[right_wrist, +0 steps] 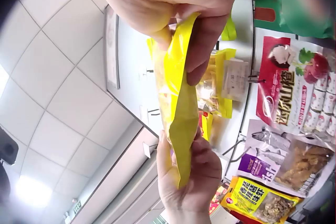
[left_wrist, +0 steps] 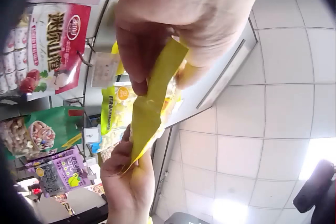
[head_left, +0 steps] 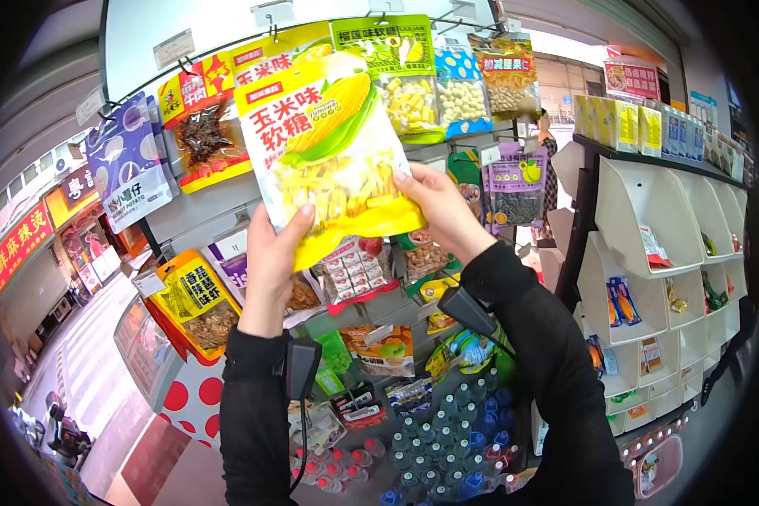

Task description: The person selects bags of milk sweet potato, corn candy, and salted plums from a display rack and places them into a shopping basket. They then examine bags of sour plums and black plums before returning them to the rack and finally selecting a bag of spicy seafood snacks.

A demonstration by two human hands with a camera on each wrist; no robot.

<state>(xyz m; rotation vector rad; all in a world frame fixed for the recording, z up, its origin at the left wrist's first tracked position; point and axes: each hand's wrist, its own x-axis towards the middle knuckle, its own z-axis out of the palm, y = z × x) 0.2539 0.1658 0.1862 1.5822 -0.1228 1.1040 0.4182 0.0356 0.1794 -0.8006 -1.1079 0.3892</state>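
Observation:
A yellow-and-white bag of corn soft candy (head_left: 329, 143), with a corn cob printed on its front, faces me and leans slightly left. My left hand (head_left: 271, 261) grips its lower left edge, thumb on the front. On the right edge, my right hand (head_left: 449, 211) holds it the same way, a little higher. Both wrist views look along the bag's yellow bottom edge (left_wrist: 149, 111), with fingers behind it and thumbs in front. Behind it hang a similar corn candy bag (head_left: 249, 57), a red meat-snack bag (head_left: 202, 126) and a durian candy bag (head_left: 405, 93).
More snack bags hang on rack hooks, including a purple potato bag (head_left: 131, 160) and a yellow-black bag (head_left: 196, 299). Capped bottles (head_left: 447, 438) stand below. At right is a white bin shelf (head_left: 641, 202) topped with boxes (head_left: 620, 122). A street (head_left: 93, 371) lies left.

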